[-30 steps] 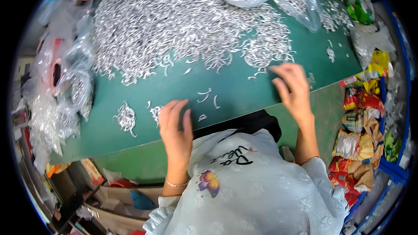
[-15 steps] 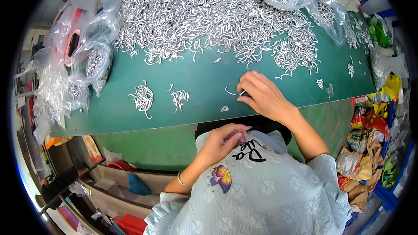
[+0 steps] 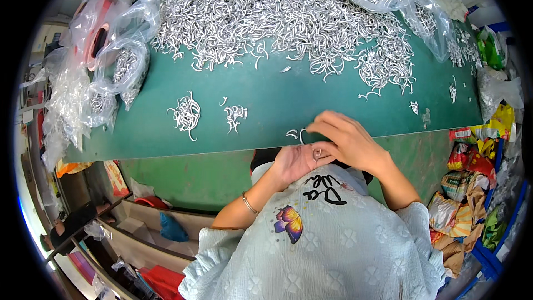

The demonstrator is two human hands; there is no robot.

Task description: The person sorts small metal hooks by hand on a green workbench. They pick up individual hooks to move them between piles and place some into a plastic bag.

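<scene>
Just off the near edge of a smooth green table (image 3: 266, 97), a person's left hand (image 3: 295, 164) is open, palm up. The right hand (image 3: 351, 143) arches over it, fingertips at a thin curved silvery metal piece (image 3: 302, 136); pinching cannot be told. A broad silvery heap (image 3: 250, 14) spreads toward the far edge.

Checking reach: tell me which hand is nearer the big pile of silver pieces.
Right. The right hand is at the table's near edge, this side of the big pile; the left hand is farther back.
</scene>
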